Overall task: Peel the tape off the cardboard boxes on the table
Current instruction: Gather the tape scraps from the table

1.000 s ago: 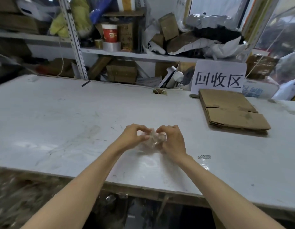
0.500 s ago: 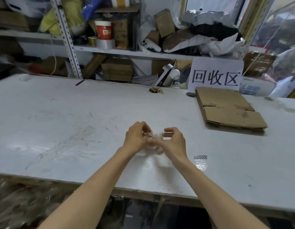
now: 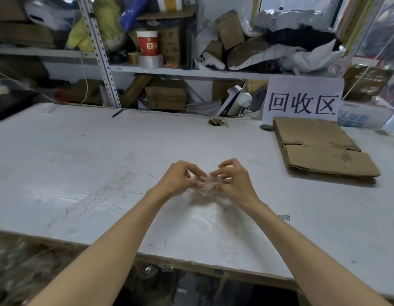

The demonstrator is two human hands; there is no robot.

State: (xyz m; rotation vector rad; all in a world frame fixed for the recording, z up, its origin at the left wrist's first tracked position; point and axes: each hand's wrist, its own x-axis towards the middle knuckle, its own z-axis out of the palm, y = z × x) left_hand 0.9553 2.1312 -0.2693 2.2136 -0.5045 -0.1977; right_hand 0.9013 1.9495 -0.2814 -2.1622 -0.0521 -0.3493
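One crumpled wad of clear tape (image 3: 206, 184) was held just above the table (image 3: 81, 173), near centre, pinched between the left hand (image 3: 180, 180) and right hand (image 3: 234, 185), fingers curled onto it. Flattened cardboard boxes (image 3: 322, 149) lay far right.

Scuffed white table (image 3: 85, 164), flattened cardboard boxes (image 3: 322, 149), paper sign (image 3: 303, 98)

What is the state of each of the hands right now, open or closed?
Left hand: closed, pinching the crumpled clear tape.
Right hand: closed, pinching the same tape from the other side.
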